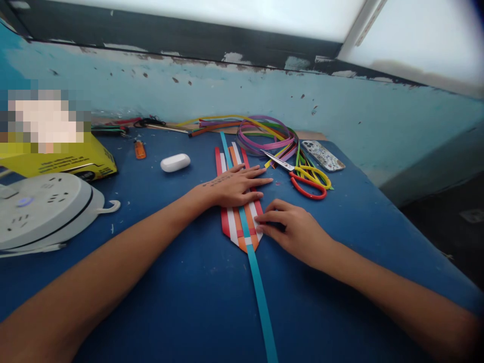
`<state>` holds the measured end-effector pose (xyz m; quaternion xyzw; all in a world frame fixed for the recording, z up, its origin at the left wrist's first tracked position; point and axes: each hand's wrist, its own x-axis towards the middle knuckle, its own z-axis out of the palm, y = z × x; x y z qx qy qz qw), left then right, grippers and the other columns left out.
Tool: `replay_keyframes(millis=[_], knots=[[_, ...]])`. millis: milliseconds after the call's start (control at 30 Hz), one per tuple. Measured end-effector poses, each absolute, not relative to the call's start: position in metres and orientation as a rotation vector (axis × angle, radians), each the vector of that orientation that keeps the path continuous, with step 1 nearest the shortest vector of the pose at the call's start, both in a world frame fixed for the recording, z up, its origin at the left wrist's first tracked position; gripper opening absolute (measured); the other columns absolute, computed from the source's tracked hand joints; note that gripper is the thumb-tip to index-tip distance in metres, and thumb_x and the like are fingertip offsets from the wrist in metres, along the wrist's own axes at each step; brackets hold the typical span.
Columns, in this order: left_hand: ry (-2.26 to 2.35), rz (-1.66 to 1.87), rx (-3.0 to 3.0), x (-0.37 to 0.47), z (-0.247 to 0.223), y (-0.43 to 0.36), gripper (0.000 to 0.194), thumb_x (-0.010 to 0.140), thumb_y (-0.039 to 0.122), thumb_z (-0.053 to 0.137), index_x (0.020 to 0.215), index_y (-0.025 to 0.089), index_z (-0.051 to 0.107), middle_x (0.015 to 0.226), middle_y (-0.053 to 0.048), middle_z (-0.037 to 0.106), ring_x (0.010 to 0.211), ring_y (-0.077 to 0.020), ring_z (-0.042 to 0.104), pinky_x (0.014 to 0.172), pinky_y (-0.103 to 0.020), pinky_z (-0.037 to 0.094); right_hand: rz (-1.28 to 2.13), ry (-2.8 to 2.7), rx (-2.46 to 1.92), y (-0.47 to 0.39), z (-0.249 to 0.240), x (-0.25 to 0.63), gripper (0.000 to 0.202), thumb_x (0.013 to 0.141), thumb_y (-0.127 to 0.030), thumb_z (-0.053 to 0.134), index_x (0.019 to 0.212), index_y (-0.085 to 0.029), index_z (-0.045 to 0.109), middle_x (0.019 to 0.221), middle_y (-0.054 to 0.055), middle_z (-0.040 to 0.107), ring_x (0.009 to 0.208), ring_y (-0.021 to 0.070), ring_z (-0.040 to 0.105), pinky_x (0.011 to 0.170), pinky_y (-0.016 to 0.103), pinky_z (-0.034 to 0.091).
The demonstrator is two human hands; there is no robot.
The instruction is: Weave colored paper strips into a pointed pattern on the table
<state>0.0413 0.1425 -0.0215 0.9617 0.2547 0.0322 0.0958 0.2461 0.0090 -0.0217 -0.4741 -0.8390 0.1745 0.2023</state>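
A flat woven piece of red, white and orange strips (pixel 231 222) lies on the blue table, with its pointed end towards me. One long teal strip (pixel 260 292) runs through its middle and trails to the near edge of view. My left hand (pixel 238 185) rests flat across the piece, fingers spread, covering its central part. At the lower right edge, my right hand (pixel 289 224) pinches the white strip between thumb and fingertips. Scissors with red and yellow handles (pixel 308 181) lie half open to the right of my hands.
Coiled coloured strips (pixel 268 132) lie behind the scissors, beside a phone in a speckled case (pixel 323 155). A white earbud case (pixel 175 162) and an orange lighter-like object (pixel 139 149) are left of centre. Further left are a round white power-strip reel (pixel 49 209) and a yellow box (pixel 75 159).
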Motion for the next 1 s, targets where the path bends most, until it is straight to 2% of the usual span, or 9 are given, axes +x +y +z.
replay_keyframes(millis=[133, 267, 500, 733, 867, 1000], knots=[[0.771, 0.201, 2.878, 0.041, -0.019, 0.139, 0.059, 0.105, 0.055, 0.041, 0.160, 0.032, 0.035, 0.170, -0.004, 0.024, 0.158, -0.0257, 0.018, 0.128, -0.051, 0.010, 0.423, -2.406, -1.343, 0.006, -0.018, 0.245, 0.022, 0.101, -0.036, 0.059, 0.116, -0.028, 0.074, 0.114, 0.004, 0.069, 0.093, 0.0192, 0.071, 0.081, 0.034, 0.055], [0.842, 0.354, 2.971, 0.040, -0.018, 0.134, 0.060, 0.102, 0.056, 0.049, 0.155, 0.028, 0.044, 0.168, -0.007, 0.032, 0.156, -0.0286, 0.026, 0.127, -0.049, 0.018, 0.348, -2.443, -1.374, 0.003, -0.015, 0.243, 0.023, 0.103, -0.037, 0.055, 0.115, -0.028, 0.073, 0.116, 0.004, 0.068, 0.091, 0.0188, 0.070, 0.069, 0.031, 0.051], [0.950, 0.394, 2.983, 0.042, -0.025, 0.127, 0.053, 0.104, 0.054, 0.049, 0.142, 0.019, 0.061, 0.153, -0.013, 0.055, 0.141, -0.0298, 0.051, 0.118, -0.045, 0.038, 0.124, -2.528, -1.379, -0.003, -0.013, 0.237, 0.024, 0.105, -0.037, 0.050, 0.107, -0.022, 0.069, 0.111, 0.005, 0.067, 0.078, 0.0155, 0.064, 0.052, 0.028, 0.030], [0.936, 0.469, 2.719, 0.044, -0.028, 0.126, 0.049, 0.106, 0.042, 0.043, 0.142, 0.014, 0.061, 0.154, -0.014, 0.053, 0.146, -0.0251, 0.046, 0.121, -0.042, 0.036, 0.006, -2.587, -1.363, -0.005, -0.012, 0.233, 0.025, 0.105, -0.033, 0.046, 0.107, -0.019, 0.066, 0.110, 0.008, 0.066, 0.076, 0.0150, 0.058, 0.051, 0.029, 0.021], [0.924, 0.450, 2.714, 0.042, -0.027, 0.123, 0.056, 0.104, 0.048, 0.045, 0.145, 0.011, 0.057, 0.157, -0.016, 0.049, 0.147, -0.0275, 0.043, 0.123, -0.043, 0.033, 0.011, -2.584, -1.353, -0.005, -0.012, 0.233, 0.024, 0.105, -0.033, 0.046, 0.106, -0.019, 0.065, 0.110, 0.009, 0.066, 0.075, 0.0150, 0.057, 0.052, 0.029, 0.021], [0.941, 0.398, 2.784, 0.042, -0.028, 0.121, 0.063, 0.103, 0.055, 0.045, 0.150, 0.013, 0.051, 0.161, -0.016, 0.042, 0.149, -0.0288, 0.040, 0.124, -0.044, 0.030, 0.058, -2.569, -1.347, -0.005, -0.011, 0.235, 0.023, 0.104, -0.032, 0.046, 0.106, -0.019, 0.065, 0.111, 0.009, 0.066, 0.076, 0.0151, 0.058, 0.053, 0.028, 0.023]])
